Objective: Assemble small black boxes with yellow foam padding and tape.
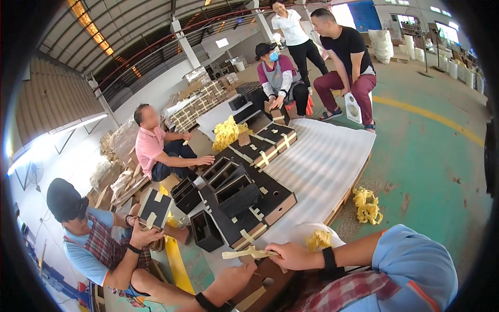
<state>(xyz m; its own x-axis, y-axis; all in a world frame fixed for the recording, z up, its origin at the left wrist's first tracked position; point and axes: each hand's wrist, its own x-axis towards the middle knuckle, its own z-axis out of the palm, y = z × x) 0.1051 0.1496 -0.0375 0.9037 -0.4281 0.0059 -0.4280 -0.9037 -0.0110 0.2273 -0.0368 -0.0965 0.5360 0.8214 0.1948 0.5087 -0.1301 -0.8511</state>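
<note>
Black-faced box (158,202) with tape strips sits in a co-worker's hands at the left. Right of it, open-topped black boxes (207,232) stand close together, their interiors too shaded to read. Beyond them lies a yellow heap of tape (226,134). Nearer, the wearer's left hand (231,283) has curled fingers beside a brown box (266,271) with a round hole; whether they grip anything, I cannot tell. More open boxes (237,196) rest on a taped black row farther off. Above the brown box, the right hand's (295,255) fingers pinch a pale tape strip (240,255) (crumpled midway). Just right, a white bag or liner (335,239) holds yellow scraps (318,239); farther right, a yellow tangle (367,206) lies on the green floor (410,182).
</note>
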